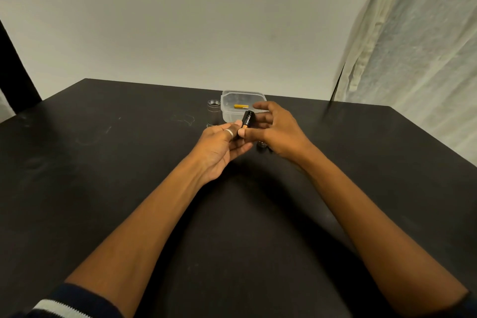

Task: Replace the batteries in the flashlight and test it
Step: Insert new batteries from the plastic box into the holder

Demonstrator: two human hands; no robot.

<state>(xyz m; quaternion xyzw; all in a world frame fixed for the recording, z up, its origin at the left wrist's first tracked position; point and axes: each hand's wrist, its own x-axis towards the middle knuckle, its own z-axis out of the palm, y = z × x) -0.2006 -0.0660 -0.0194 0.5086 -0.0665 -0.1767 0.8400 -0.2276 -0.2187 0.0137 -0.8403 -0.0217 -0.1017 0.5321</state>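
Battery (247, 119) end hidden behind right hand (277, 131)

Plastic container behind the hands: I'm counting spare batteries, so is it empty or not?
Not empty. One yellow battery lies inside the clear plastic container; the right hand hides its near corner.

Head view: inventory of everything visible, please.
held battery: 1, black and copper, pinched between both hands
yellow battery: 1, yellow, lying in tub
tub: 1, clear, far middle of table
flashlight tube: 1, silvery, upright, left of tub
small part: 1, dark, on table under right hand
table: 1, black
curtain: 1, pale, right side
ring: 1, silver, on left hand
left hand: 1, pinches held battery's near end
right hand: 1, pinches held battery
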